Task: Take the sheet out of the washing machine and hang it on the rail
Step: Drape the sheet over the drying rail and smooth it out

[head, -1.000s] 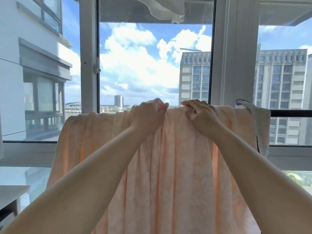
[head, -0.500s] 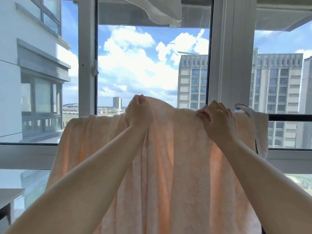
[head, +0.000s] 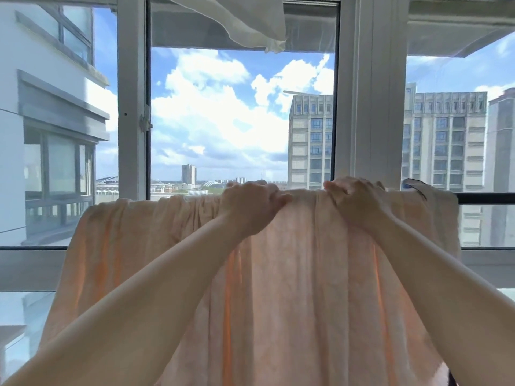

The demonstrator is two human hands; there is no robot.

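Observation:
A pale peach sheet (head: pixel 301 288) hangs draped over a dark horizontal rail (head: pixel 486 198) in front of the window. Only the rail's right end shows; the rest is under the cloth. My left hand (head: pixel 250 207) grips the sheet's top fold near the middle of the rail. My right hand (head: pixel 354 201) grips the same fold a little to the right, fingers curled over the top. The cloth falls in long vertical folds below my forearms.
A white cloth with a dark edge (head: pixel 434 207) hangs on the rail just right of the sheet. White fabric (head: pixel 250 20) hangs overhead. Window frames (head: pixel 370 107) stand close behind the rail. A grey ledge corner (head: pixel 11 332) sits low left.
Half a second ago my left hand had lifted the sheet's fold above the rail; now it is back down at rail height. My right hand shifted slightly left along the fold.

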